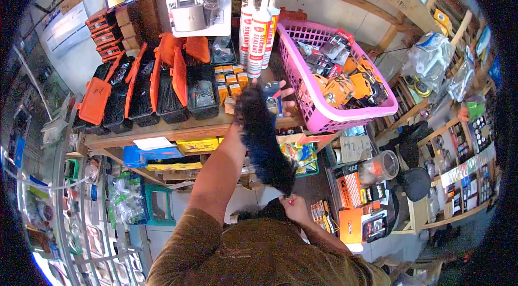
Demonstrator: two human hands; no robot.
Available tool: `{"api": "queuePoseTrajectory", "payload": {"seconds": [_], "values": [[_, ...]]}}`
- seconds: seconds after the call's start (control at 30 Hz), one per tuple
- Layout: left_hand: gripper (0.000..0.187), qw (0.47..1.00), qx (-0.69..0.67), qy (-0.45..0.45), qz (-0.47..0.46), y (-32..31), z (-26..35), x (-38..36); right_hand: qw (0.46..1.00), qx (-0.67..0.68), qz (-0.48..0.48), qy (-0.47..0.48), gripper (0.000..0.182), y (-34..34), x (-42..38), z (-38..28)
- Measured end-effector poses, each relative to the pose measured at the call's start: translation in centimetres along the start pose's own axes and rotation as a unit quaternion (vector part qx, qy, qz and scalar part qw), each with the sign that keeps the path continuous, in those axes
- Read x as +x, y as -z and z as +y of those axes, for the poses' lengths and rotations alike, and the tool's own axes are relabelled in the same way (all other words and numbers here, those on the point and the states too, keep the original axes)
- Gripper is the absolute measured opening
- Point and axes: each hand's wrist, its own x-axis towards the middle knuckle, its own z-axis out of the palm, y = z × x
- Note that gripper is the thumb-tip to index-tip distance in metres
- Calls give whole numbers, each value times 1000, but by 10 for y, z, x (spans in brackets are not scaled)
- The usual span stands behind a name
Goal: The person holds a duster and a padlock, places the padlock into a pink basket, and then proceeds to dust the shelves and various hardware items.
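My right hand [294, 208], low in front of my body, is closed around the handle end of a black fluffy duster [267, 145]. Its bristles reach up and forward to the table edge, crossing in front of my left hand. My left arm stretches to the table. Most of my left hand [287, 97] is hidden behind the duster, but its fingers show curled at the side of a small dark blue padlock pack [271, 101]. Small orange and white boxes [231, 78] stand just behind, along with several silicone sealant tubes [259, 38].
A pink basket [350, 110] of packaged padlocks stands right of my left hand. Black cases with orange lids [175, 78] line the table's left side. A large padlock pack [198, 0] hangs above. Stocked shelves [458, 162] are on the right, with a clear jar [380, 166] nearer.
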Motion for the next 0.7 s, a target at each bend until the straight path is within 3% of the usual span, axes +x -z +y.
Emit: {"api": "queuePoseTrajectory", "payload": {"seconds": [0.07, 0.13, 0.23, 0.3, 0.33, 0.37, 0.47, 0.53, 0.6, 0.67, 0.7], "values": [[64, 977, -2, -67, 203, -13, -3, -2, 991, 115, 21, -66, 34, -5, 5, 14], [63, 981, -23, -31, 189, -12, 1, -4, 995, 91, 30, -31, 35, -7, 2, 12], [72, 1000, -19, 23, 6, -7, 1, 1, 999, 35, 26, 12, 36, -1, -1, 3], [70, 1000, -10, -4, 27, -4, -4, -3, 1000, -1, 9, 24, 36, 1, 3, 6], [68, 998, -35, 5, 42, -16, -3, -6, 999, 51, 15, 10, 36, -1, 7, 14], [66, 988, -58, -35, 140, -19, -4, -3, 994, 103, 21, -5, 36, -4, 8, 21], [70, 992, -21, -24, 122, -25, -8, -4, 999, 22, 25, 19, 37, -3, -3, 6], [73, 1000, 9, 19, -20, -1, -1, -3, 1000, 29, -6, 6, 38, -6, 1, 15], [76, 998, -10, 14, -61, 6, -3, -3, 998, 61, -3, 18, 41, -3, 1, 10], [79, 987, -52, -2, 150, -6, -5, -8, 997, 74, 10, 16, 42, -14, 10, 33], [77, 984, -33, -8, 175, -10, -5, -9, 996, 87, 23, 14, 42, -16, 12, 35]]}}
